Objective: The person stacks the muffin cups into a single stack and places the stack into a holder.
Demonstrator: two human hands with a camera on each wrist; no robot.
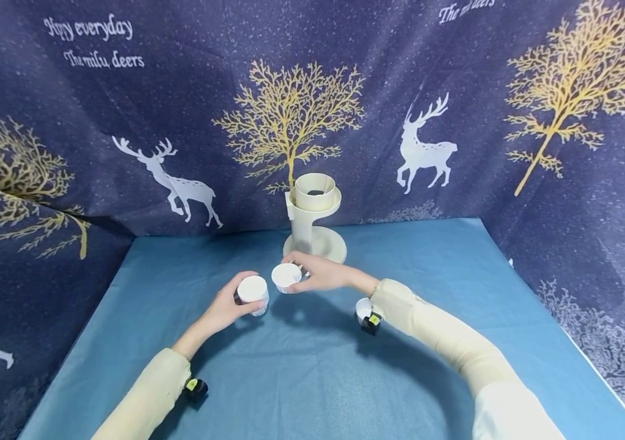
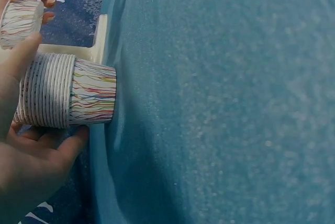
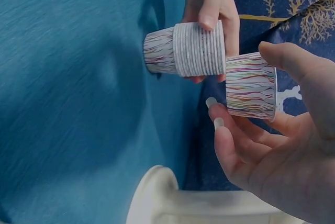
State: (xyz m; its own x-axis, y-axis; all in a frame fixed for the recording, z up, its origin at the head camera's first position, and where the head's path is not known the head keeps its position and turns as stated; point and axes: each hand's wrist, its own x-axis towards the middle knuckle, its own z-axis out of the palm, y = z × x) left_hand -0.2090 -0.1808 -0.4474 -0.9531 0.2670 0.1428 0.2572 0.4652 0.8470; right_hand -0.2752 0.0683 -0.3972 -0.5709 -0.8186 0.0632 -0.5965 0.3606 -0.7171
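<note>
My left hand [image 1: 221, 310] grips a stack of paper cups [image 1: 253, 289], thumb on one side and fingers on the other. In the left wrist view the nested rims of the stack [image 2: 47, 90] show, with coloured streaks on the end cup. To its right, my right hand [image 1: 323, 272] holds a single paper cup [image 1: 287, 277] between thumb and fingers. The right wrist view shows the same streaks on this cup [image 3: 251, 87], its base beside the rim end of the stack. Whether the two touch cannot be told.
A cream stand [image 1: 302, 233] with a round base and a ring-shaped holder rises behind my right hand. Another white paper cup [image 1: 363, 308] is on the blue cloth [image 1: 312, 379], partly hidden by the right wrist camera. A patterned dark-blue curtain [image 1: 180, 91] hangs behind.
</note>
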